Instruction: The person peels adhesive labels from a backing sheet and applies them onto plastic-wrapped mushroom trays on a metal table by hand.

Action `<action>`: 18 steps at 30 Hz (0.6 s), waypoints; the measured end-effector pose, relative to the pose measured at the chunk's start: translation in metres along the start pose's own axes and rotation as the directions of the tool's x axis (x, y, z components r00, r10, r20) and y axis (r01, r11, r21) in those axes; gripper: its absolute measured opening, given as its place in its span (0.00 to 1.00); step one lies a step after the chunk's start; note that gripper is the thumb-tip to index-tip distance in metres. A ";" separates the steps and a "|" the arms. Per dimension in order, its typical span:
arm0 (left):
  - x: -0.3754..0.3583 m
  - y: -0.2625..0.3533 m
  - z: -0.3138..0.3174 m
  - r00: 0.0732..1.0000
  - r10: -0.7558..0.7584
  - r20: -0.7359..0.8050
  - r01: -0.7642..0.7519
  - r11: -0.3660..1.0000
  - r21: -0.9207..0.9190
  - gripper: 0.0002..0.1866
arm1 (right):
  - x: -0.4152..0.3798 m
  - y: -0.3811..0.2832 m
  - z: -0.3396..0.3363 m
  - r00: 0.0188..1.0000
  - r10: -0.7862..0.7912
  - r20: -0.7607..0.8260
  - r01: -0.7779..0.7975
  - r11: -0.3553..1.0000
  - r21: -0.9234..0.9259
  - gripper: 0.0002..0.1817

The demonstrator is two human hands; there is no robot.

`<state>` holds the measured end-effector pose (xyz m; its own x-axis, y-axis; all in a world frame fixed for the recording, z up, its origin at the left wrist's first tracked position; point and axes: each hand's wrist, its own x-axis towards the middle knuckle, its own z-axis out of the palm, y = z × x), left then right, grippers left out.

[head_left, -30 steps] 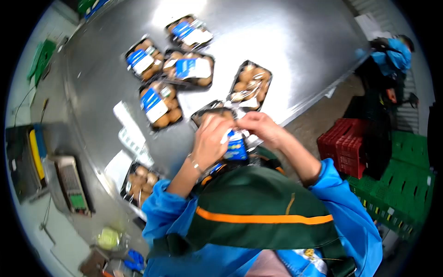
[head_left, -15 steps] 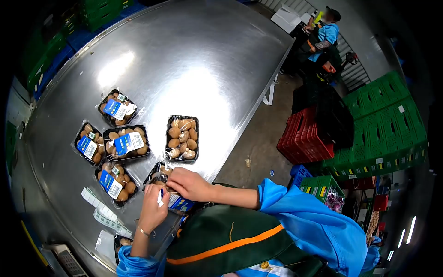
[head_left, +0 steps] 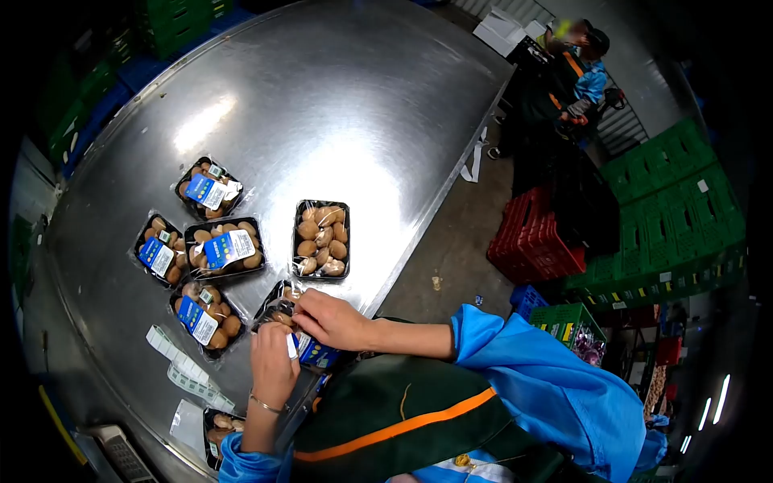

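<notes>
A film-wrapped black tray of brown mushrooms [head_left: 276, 307], with a blue label [head_left: 319, 352], sits at the table edge close to my body. My right hand [head_left: 332, 320] lies across this pack, its fingers closed on the wrapping. Beside it, my left hand [head_left: 274, 361] is bent over the near side of the pack, and a small white sticker [head_left: 291, 346] shows at its fingers. Both hands partly cover the pack. Just beyond stands a mushroom pack without a visible label [head_left: 322, 240]. A strip of printed stickers [head_left: 187, 366] lies left of my left hand.
Several labelled mushroom packs, including one in the middle [head_left: 224, 248], rest on the metal table [head_left: 386, 105]. Another pack [head_left: 217, 439] is by my left forearm, near a keypad device [head_left: 121, 455]. Red [head_left: 535, 241] and green crates [head_left: 668, 229] stand right; a co-worker [head_left: 576, 80] is behind.
My left hand has shifted slightly and turned over the pack, with the white sticker still at its fingers. My right hand stays on the pack. The co-worker has changed posture.
</notes>
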<state>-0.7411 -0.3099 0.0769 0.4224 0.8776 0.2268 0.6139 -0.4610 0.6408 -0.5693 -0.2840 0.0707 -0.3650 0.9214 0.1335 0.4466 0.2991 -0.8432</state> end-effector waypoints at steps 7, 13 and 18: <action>0.007 0.002 -0.003 0.996 0.016 0.093 -0.010 0.998 -0.061 0.18 | 0.000 0.000 0.003 0.998 0.059 -0.028 -0.061 0.995 -0.076 0.07; 0.010 0.008 0.000 0.989 0.136 0.051 -0.135 0.990 -0.033 0.22 | 0.001 0.019 0.011 0.986 0.166 -0.017 -0.167 0.986 -0.021 0.08; 0.000 0.006 -0.006 0.991 -0.022 0.131 0.043 0.986 -0.160 0.22 | 0.002 0.006 0.003 0.984 0.171 0.041 -0.173 0.983 0.062 0.06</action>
<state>-0.7413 -0.3119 0.0850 0.4928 0.8626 0.1143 0.5168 -0.3958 0.7591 -0.5698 -0.2808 0.0646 -0.3164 0.9480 -0.0341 0.4512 0.1188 -0.8845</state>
